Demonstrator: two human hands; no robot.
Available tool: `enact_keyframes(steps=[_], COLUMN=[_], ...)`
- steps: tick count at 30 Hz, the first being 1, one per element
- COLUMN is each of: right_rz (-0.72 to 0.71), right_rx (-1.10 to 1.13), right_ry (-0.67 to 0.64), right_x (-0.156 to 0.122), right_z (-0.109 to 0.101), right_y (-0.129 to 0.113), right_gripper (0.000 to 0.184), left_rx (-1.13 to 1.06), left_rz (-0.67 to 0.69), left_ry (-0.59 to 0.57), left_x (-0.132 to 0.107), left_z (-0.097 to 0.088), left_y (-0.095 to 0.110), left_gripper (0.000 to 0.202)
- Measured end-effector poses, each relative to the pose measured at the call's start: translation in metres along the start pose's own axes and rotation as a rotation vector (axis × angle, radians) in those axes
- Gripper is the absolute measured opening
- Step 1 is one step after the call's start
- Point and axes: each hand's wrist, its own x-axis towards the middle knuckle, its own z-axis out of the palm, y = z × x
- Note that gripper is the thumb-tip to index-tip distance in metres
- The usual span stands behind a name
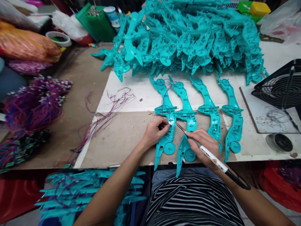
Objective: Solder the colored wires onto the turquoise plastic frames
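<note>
My right hand (204,145) grips a white-handled soldering iron (208,154), its tip pointing left at the leftmost teal plastic part (165,99). Thumb and fingers pinched, my left hand (157,130) rests over the lower half of that same part. A thin red-and-purple wire (163,101) runs down the part to my left fingertips, which largely hide its end. Just beneath the iron lies a second teal plastic part (184,94), partly covered by my right hand. Two more teal parts (207,94) of this shape lie in a row to the right.
A tall pile of teal parts (188,40) fills the back. Loose wires (105,117) and a wire bundle (33,106) lie on the left. To the right stand a black fan (279,84) and a small round tin (279,142). More teal parts (89,191) are stacked below the table edge.
</note>
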Motion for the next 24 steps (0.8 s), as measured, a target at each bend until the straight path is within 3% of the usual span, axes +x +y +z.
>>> enact_keyframes(steps=[8,14,18,24], right_rz=[-0.027,-0.033,0.011,0.187], right_rx=[-0.012,-0.052,-0.161,-0.551], right_ry=[-0.005,0.064,0.206,0.547], right_x=[0.000,0.000,-0.007,-0.029], right_z=[0.000,-0.014,-0.043,-0.120], right_y=[0.000,-0.002,0.002,0.048], right_gripper=[0.026,0.025,0.023,0.019], left_rx=[0.071,0.203,0.252,0.390], left_rz=[0.046,0.232,0.210,0.104], left_ry=[-0.041,0.040,0.034,0.252], left_x=[0.000,0.001,-0.007,-0.031], left_z=[-0.001,-0.001,0.000,0.013], left_y=[-0.005,-0.010,-0.007,-0.008], left_gripper=[0.008,0.011,0.013,0.020])
